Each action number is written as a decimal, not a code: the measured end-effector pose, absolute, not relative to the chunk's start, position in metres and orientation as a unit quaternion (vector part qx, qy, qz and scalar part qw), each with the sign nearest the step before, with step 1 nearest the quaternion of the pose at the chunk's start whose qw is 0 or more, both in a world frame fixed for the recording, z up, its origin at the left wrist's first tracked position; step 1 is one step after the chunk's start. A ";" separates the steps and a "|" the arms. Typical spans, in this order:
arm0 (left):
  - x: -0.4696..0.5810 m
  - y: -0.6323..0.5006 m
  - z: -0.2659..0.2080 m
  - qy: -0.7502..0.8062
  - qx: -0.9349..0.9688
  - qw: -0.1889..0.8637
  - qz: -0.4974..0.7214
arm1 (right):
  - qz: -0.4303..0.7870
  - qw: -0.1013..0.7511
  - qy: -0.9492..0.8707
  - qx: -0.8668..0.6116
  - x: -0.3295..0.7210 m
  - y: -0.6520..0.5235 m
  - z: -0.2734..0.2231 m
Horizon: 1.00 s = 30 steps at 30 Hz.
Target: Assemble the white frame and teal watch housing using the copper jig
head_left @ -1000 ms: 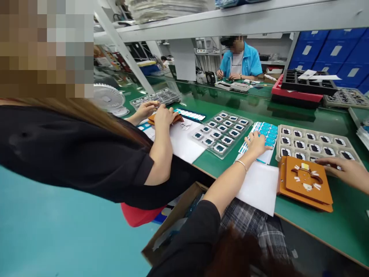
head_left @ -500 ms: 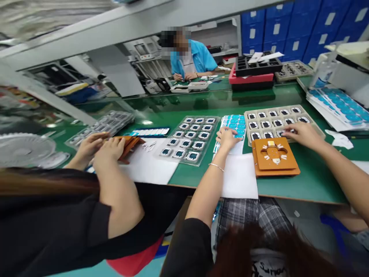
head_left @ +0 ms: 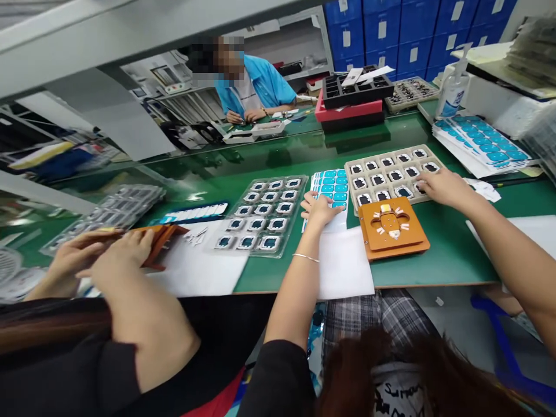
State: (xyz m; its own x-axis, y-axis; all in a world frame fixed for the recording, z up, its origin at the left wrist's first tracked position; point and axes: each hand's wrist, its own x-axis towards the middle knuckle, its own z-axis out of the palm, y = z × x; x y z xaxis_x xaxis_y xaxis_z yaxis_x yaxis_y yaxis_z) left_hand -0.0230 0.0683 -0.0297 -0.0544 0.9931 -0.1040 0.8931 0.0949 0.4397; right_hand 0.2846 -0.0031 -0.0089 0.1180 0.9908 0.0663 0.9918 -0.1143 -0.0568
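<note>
My left hand [head_left: 320, 211] lies with fingers spread on white sheets of blue stickers [head_left: 334, 184]. Over the near right part of a beige tray [head_left: 434, 152], my right hand [head_left: 443, 186] has its fingertips closed at a small white-framed black part [head_left: 420, 186], largely hidden by them. Rows of similar parts sit in that tray. An orange fixture block [head_left: 393, 229], with an oval recess and small white pieces around it, stands between my hands, nearer the table edge. A white cloth [head_left: 345, 263] lies below my left hand.
At left, a co-worker's hands [head_left: 117, 252] work at another orange fixture [head_left: 163, 240]. Between us is a clear plastic tray [head_left: 284, 231] of parts. Across the table sits a person in blue [head_left: 269, 84]. A pump bottle [head_left: 452, 95] and more sticker sheets [head_left: 486, 142] stand at right.
The view has shifted, so the table's things appear further left. My right hand has stayed at the beige tray, its fingers lowered close to a part. My left hand remains on the sticker sheets.
</note>
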 end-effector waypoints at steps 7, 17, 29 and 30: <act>-0.025 0.067 -0.030 0.707 0.665 0.183 0.158 | 0.164 0.165 -0.601 -0.765 0.278 -0.003 0.001; -0.023 0.051 -0.020 0.566 0.759 0.184 0.264 | 0.182 0.296 -0.594 -0.726 0.264 -0.025 0.025; -0.007 0.004 -0.009 0.210 0.910 0.109 0.339 | 0.407 0.351 -0.624 -0.567 0.236 -0.056 0.032; -0.005 0.003 -0.011 0.190 0.922 0.080 0.327 | 0.401 0.343 -0.624 -0.576 0.239 -0.057 0.027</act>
State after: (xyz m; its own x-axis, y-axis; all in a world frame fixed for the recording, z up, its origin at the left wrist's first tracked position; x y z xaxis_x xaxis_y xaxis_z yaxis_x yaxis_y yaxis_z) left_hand -0.0053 0.0030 -0.0108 0.7136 0.4035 0.5727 0.2986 -0.9147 0.2723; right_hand 0.2395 -0.0569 0.0267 -0.1002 0.9944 -0.0347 0.4437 0.0134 -0.8961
